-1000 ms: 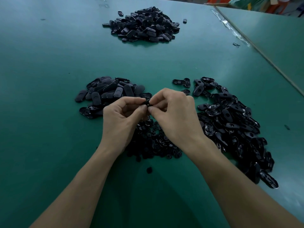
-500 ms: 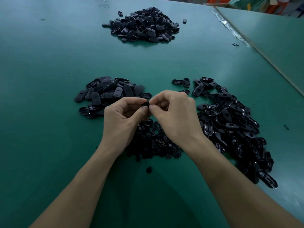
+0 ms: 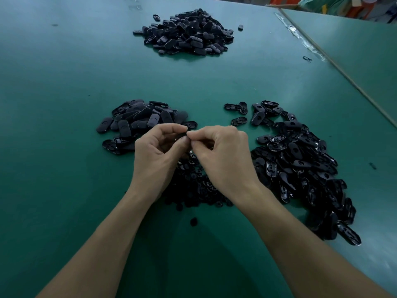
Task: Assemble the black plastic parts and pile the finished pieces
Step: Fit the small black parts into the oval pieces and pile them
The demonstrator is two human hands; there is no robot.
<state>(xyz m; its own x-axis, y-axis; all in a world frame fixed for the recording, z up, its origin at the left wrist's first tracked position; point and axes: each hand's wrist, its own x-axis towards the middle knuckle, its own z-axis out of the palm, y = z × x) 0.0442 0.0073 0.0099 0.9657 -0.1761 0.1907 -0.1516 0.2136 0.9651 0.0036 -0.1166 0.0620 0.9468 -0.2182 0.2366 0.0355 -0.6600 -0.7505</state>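
Head view takes in a green table (image 3: pixel 64 82) carrying four heaps of black plastic parts. None of the heaps has shifted in the last second.

The biggest heap, shiny open oval shells (image 3: pixel 300 164), sprawls along the right side. A heaped pile of finished pieces (image 3: pixel 187 33) sits at the far end, with one stray piece (image 3: pixel 240 27) just beside it. A smaller heap of smooth oval covers (image 3: pixel 139 119) lies to the left. The fourth, a heap of small round parts (image 3: pixel 193 186), is half hidden under the wrists.

Three loose shells (image 3: pixel 238 121) lie between the left and right heaps, and one lone round part (image 3: pixel 193 221) lies nearer the person.

Both bare hands stay joined above the middle heap, in nearly the same spot as before. The left hand (image 3: pixel 154 155) and right hand (image 3: pixel 223 155) meet at the fingertips. Thumb and forefinger of each pinch one small black part (image 3: pixel 182 135) held off the table, and the other fingers are curled in. It is too hidden to tell how far the part is fitted.
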